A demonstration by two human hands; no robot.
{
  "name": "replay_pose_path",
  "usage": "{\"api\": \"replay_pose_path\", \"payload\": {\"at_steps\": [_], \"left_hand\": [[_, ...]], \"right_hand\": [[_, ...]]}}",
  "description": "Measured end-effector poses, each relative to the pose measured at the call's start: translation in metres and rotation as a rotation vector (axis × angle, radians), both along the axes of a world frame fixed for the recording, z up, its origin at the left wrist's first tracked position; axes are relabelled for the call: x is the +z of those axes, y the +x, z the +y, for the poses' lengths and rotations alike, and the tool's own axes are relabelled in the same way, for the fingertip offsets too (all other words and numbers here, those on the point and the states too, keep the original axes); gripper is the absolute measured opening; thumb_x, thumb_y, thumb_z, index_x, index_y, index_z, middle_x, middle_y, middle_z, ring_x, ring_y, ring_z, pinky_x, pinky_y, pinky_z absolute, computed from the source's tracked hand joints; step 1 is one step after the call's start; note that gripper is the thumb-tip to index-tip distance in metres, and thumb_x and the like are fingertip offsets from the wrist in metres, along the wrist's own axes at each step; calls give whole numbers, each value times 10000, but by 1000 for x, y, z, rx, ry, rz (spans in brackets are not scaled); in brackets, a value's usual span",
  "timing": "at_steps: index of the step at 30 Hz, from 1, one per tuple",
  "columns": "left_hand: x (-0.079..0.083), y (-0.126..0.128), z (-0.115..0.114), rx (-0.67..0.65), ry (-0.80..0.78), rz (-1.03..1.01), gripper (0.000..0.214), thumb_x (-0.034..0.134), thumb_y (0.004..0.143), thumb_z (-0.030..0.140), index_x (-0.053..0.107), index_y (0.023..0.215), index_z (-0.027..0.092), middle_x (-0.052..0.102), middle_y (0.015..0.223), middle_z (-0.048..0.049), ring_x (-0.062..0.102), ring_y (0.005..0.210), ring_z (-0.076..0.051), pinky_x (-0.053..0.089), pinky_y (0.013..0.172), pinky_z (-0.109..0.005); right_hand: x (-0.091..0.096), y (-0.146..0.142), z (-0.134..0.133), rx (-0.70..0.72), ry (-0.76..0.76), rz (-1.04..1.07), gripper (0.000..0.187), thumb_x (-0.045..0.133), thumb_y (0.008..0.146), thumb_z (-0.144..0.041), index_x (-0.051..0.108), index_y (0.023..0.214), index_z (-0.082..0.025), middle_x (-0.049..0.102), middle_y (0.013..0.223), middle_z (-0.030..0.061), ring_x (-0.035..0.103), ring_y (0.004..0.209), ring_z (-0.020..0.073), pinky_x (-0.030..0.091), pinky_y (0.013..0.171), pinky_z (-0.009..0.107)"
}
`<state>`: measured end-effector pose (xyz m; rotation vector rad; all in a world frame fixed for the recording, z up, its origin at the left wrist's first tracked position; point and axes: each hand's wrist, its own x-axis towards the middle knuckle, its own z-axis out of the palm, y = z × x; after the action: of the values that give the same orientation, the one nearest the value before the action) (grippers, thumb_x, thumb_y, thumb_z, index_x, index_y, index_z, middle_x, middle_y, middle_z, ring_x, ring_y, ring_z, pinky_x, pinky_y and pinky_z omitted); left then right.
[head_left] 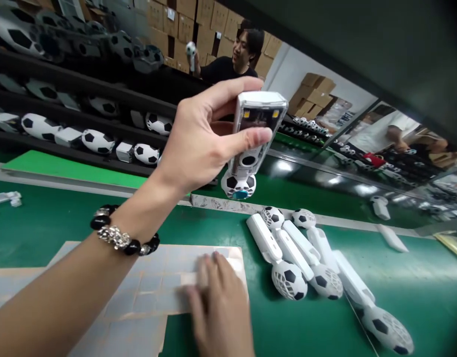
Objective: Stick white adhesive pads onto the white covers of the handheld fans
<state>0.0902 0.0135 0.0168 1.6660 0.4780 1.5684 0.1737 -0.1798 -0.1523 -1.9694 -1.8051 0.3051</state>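
My left hand (198,134), with a beaded bracelet (118,237) at the wrist, holds up a white handheld device (260,124) with a soccer-ball head. Its thumb lies across the device's clear front, which has two yellow squares near the top and a dark round spot lower down. The ball head hangs downward and shows a blue disc. Below it, my right hand (223,302) rests on a sheet of greyish rectangular labels (146,282), thumb apart from the outstretched fingers. Its fingertips are motion-blurred near a paler patch, and nothing shows gripped in them.
Several white soccer-ball devices (293,248) lie on the green table (362,238) to the right. Black racks (64,89) at left hold more. A co-worker (246,49) behind holds one up, before stacked cartons (209,20). A dark shelf (399,49) overhangs the upper right.
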Motion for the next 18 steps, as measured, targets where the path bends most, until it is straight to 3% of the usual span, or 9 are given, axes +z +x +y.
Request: {"api": "replay_pose_path", "payload": {"at_steps": [2,5,8,13,15,18], "left_hand": [[-8,-1,3,-47,-3,2,475,823,734,182,668,1180,129,758,1019,24,727,975,-187,598,881,-271],[-20,-3,10,-153,-22,102,486,835,722,208,679,1177,138,749,986,5,730,921,-192,603,830,-264],[-28,-4,14,-197,4,280,493,831,722,226,697,1191,160,734,952,-9,724,866,-197,593,767,-269],[-35,-5,18,-122,116,453,554,824,724,266,693,1258,202,649,702,33,641,666,-166,508,613,-268],[-39,-6,21,-153,2,421,623,825,716,313,659,1310,222,706,815,10,677,773,-209,538,705,-305],[-46,-5,28,-251,-317,334,682,820,690,346,621,1333,234,739,1065,-24,689,1007,-270,541,903,-358]], "right_hand": [[9,25,10,-51,-18,81,374,432,1004,-396,661,1202,-175,702,1170,162,691,1056,314,591,849,427],[12,53,23,-106,-43,84,263,474,994,-360,669,1050,-194,691,952,84,700,798,213,561,700,292],[5,58,32,-138,-59,56,201,535,959,-334,648,1048,-192,670,976,82,687,809,233,534,723,318],[-7,51,34,-164,-54,39,131,516,950,-270,618,1000,-206,661,919,68,687,820,242,529,737,330],[-8,52,35,-152,-40,37,93,539,907,-198,618,863,-218,651,842,44,685,738,217,527,690,310],[-4,56,39,-135,16,38,57,639,835,-150,652,816,-203,674,818,40,685,675,199,537,625,294]]}}
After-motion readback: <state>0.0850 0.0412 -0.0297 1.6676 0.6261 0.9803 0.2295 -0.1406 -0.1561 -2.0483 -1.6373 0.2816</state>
